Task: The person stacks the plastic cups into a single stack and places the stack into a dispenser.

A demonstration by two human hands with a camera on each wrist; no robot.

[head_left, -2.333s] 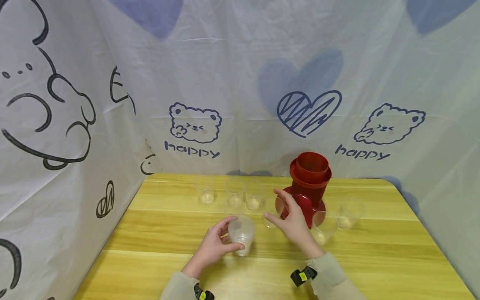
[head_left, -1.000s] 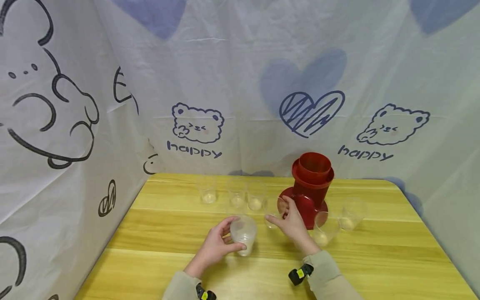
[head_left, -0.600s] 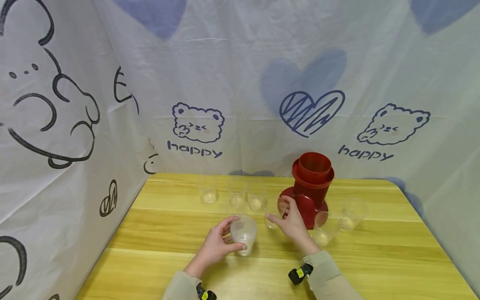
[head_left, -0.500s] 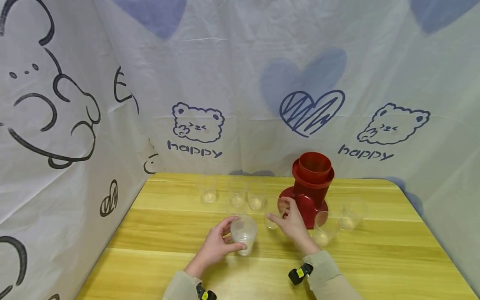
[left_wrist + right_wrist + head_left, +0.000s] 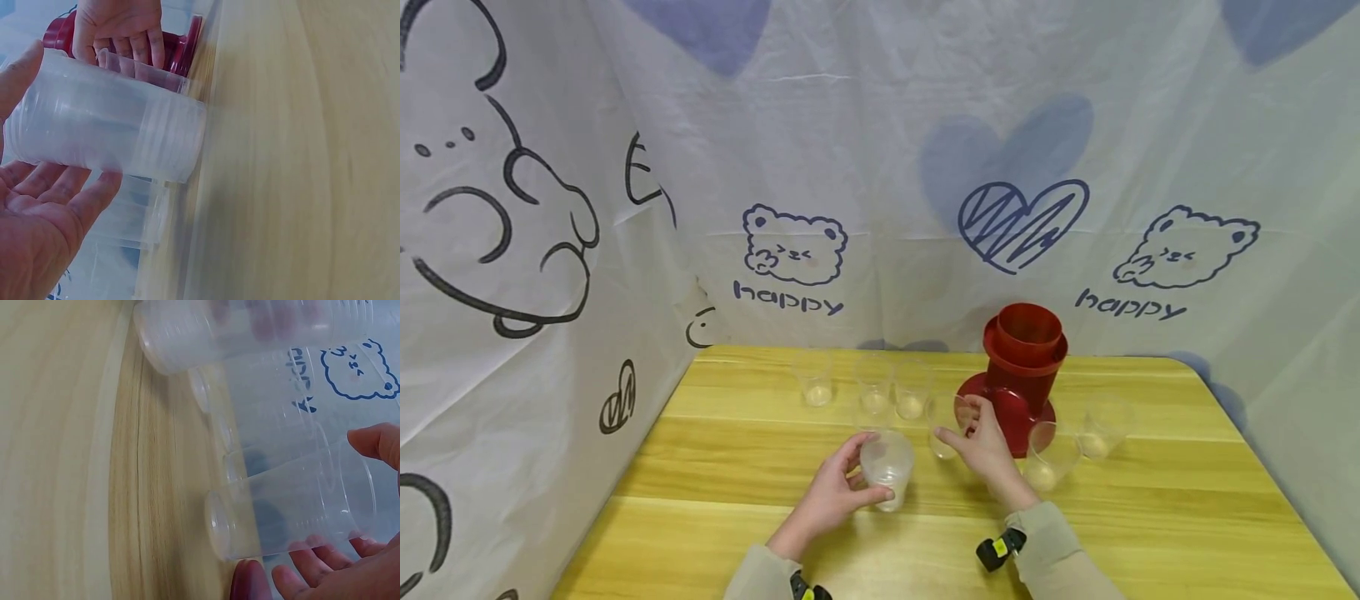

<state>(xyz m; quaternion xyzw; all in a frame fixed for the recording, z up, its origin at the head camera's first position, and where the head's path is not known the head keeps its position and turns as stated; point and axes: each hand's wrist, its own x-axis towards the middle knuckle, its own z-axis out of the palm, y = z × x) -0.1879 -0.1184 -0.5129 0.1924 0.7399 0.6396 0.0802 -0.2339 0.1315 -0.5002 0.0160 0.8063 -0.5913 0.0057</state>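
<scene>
My left hand (image 5: 835,490) grips a nested stack of clear plastic cups (image 5: 887,463), upright near the middle of the wooden table. The left wrist view has the stack (image 5: 106,115) between thumb and fingers, its layered rims towards the palm. My right hand (image 5: 989,452) holds a single clear plastic cup (image 5: 945,433) by its upper part, just left of a red base. In the right wrist view the thumb lies at the rim of that cup (image 5: 281,506) and the fingers lie along its other side.
Behind the right hand stands a red plastic cylinder (image 5: 1024,373) with a flared collar and round base. Single clear cups stand along the back left (image 5: 817,392), (image 5: 874,400), (image 5: 912,402) and at the right (image 5: 1051,462), (image 5: 1097,442). A printed white cloth (image 5: 880,167) hangs behind the table.
Since the oldest frame my right fingers have drawn in around the single cup, having been spread beside it. The left hand and its stack stay put; the view has shifted slightly.
</scene>
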